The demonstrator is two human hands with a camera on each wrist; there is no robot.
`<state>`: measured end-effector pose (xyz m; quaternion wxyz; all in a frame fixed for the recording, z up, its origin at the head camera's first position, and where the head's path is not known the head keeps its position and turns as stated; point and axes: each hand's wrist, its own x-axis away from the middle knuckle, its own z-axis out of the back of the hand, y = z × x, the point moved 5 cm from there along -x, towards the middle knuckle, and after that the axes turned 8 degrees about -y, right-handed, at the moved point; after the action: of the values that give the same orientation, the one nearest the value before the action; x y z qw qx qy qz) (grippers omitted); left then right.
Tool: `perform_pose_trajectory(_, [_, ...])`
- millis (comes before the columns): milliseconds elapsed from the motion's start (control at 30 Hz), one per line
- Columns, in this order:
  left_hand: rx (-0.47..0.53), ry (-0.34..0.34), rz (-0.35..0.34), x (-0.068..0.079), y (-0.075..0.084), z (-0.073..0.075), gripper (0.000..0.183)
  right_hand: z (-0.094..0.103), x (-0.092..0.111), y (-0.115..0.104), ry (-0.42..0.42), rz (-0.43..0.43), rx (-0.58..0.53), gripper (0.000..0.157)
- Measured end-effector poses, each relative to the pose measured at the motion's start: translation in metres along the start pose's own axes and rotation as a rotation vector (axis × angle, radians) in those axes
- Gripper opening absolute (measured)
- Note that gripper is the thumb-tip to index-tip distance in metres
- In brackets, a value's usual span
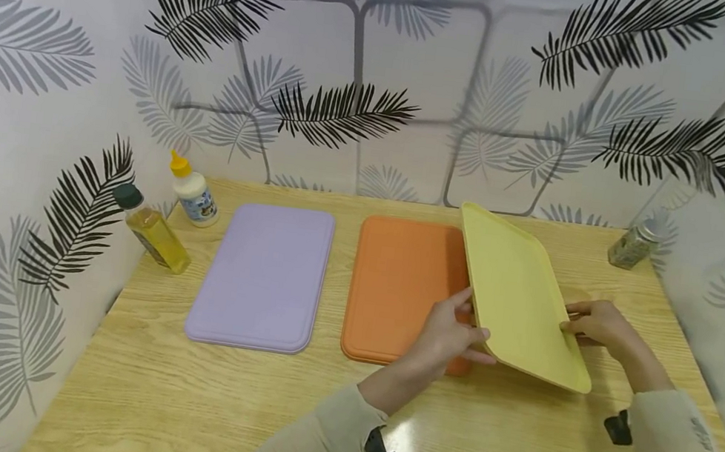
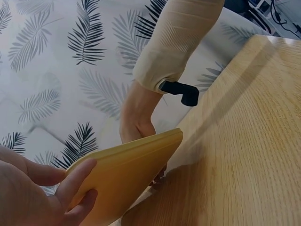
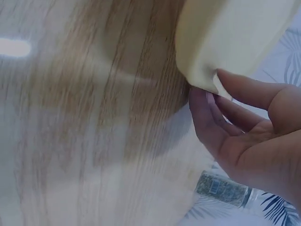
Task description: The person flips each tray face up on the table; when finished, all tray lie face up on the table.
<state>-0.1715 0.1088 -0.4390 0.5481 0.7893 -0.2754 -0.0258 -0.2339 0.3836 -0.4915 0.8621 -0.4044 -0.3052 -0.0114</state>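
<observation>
A yellow rectangular tray (image 1: 516, 296) is tilted, its left side raised above the wooden table and its right side low. My left hand (image 1: 440, 335) grips the raised left edge near the front corner, thumb on the upper face and fingers underneath, as the left wrist view shows. On the opposite edge, my right hand (image 1: 602, 328) pinches the tray between thumb and fingers, close over the tabletop. An orange tray (image 1: 395, 289) lies flat to the left, partly covered by the yellow one and the left hand. Farther left lies a flat purple tray (image 1: 263, 274).
At the back left stand a white glue bottle (image 1: 198, 196) with a yellow cap and a bottle of yellow liquid (image 1: 160, 236) with a dark green cap. A small jar (image 1: 636, 242) stands at the back right. Leaf-patterned walls (image 1: 368, 55) border the wooden table (image 1: 194, 408).
</observation>
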Motion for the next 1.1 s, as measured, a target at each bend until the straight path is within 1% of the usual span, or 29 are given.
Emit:
perform_pose_trajectory(100, [-0.011, -0.001, 0.003, 0.0, -0.001, 0.001, 0.075, 0.0, 0.0, 0.004, -0.022, 0.0, -0.035, 0.061])
perform_pose_trajectory(233, [-0.033, 0.008, 0.018, 0.0, 0.0, 0.002, 0.077, 0.005, 0.001, 0.009, -0.023, -0.035, -0.1, 0.063])
perform_pose_trajectory(367, [-0.064, 0.0, 0.03, -0.001, 0.001, 0.002, 0.079, 0.006, 0.003, 0.017, -0.036, -0.065, -0.214, 0.066])
perform_pose_trajectory(500, [-0.059, -0.018, 0.002, -0.005, 0.003, 0.005, 0.072, 0.001, 0.005, 0.023, -0.071, -0.059, -0.321, 0.07])
perform_pose_trajectory(567, [-0.067, -0.016, -0.003, -0.009, 0.004, 0.008, 0.067, -0.001, 0.007, 0.024, -0.08, -0.048, -0.343, 0.071])
perform_pose_trajectory(633, [-0.089, -0.001, 0.0, -0.012, 0.005, 0.013, 0.064, -0.003, 0.01, 0.024, -0.077, -0.032, -0.352, 0.072])
perform_pose_trajectory(733, [-0.139, 0.007, 0.03, -0.019, 0.005, 0.019, 0.063, -0.003, 0.015, 0.025, -0.06, -0.015, -0.34, 0.071])
perform_pose_trajectory(900, [-0.181, -0.002, 0.068, -0.029, 0.005, 0.026, 0.065, -0.003, 0.027, 0.028, -0.024, -0.018, -0.312, 0.068])
perform_pose_trajectory(1100, [-0.213, -0.022, 0.098, -0.042, -0.001, 0.034, 0.062, -0.001, 0.04, 0.03, 0.02, -0.003, -0.298, 0.066])
